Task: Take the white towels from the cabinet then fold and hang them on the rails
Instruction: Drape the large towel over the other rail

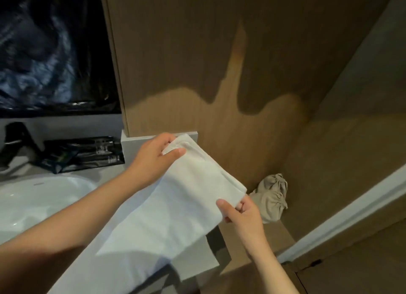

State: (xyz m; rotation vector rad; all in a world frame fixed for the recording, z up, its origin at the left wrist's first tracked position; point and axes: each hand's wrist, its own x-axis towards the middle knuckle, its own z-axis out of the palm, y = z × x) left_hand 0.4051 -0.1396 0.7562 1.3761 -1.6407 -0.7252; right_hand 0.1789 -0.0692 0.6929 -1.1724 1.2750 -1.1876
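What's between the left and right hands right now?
Head view: only the white towel, its folded edge stretched from left hand to right hand, both pinching it.

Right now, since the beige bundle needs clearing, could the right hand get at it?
Likely yes, once freed: the right hand pinches the towel, but the bundle lies just past it, nothing visibly between.

Lower end of white towel past bottom edge
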